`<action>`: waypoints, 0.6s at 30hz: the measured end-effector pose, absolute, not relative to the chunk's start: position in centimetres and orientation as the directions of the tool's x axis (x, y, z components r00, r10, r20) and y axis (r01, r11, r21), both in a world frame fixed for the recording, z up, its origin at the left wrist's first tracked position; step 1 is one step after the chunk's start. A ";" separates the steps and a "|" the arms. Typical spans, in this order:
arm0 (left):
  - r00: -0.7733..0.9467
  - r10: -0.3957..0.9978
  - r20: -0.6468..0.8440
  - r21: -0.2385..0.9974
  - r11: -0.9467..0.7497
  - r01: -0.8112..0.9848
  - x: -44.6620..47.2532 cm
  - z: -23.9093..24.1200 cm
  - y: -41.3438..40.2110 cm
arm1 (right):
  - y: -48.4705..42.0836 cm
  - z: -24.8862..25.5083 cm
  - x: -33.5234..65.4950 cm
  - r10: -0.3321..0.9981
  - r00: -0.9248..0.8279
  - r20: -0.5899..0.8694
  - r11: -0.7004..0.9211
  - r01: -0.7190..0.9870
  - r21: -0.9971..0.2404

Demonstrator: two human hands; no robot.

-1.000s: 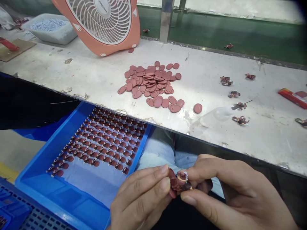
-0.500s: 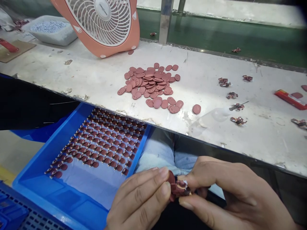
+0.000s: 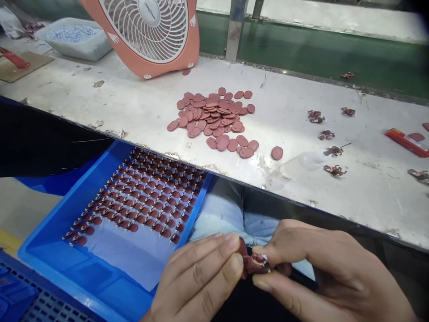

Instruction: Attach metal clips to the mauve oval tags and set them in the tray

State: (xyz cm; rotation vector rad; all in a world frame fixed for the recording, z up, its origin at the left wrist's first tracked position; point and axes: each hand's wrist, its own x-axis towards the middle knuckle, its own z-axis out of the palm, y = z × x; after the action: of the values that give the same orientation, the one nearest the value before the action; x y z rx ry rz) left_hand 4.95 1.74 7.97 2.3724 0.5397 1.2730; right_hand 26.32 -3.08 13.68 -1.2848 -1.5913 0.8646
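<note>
Pinching a small brown figurine (image 3: 257, 264) at five o'clock, the right hand (image 3: 325, 264) is facing the left hand (image 3: 201, 277), which is pinching a reddish oval disc (image 3: 242, 246) (partly hidden by fingers) against it.

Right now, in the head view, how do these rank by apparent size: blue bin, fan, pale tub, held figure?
1. Blue bin
2. Fan
3. Pale tub
4. Held figure, judged by its visible part; nearness to the camera enlarges it.

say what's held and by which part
Left hand: reddish disc, by its outer face; right hand: small figurine, by the end away from the disc.
</note>
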 end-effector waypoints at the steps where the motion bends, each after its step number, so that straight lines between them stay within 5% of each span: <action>1: 0.518 0.501 0.693 0.500 -0.852 0.154 4.8 7.9 1.7 | -3.1 13.6 26.3 0.975 -0.071 0.209 0.221 0.363 -0.905; 5: 0.617 0.525 0.586 0.537 -0.822 0.190 4.4 8.4 1.8 | -3.2 13.2 26.3 0.971 -0.088 0.223 0.240 0.377 -0.895; 18: 0.586 0.489 0.646 0.519 -0.844 0.133 5.0 8.6 1.9 | -2.8 13.9 26.4 0.976 -0.066 0.208 0.218 0.369 -0.903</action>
State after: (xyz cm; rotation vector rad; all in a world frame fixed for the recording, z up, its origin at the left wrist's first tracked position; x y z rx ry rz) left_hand 5.00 1.91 8.57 2.3998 0.4997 1.1598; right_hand 26.41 -2.82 13.91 -1.2966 -1.5987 0.8541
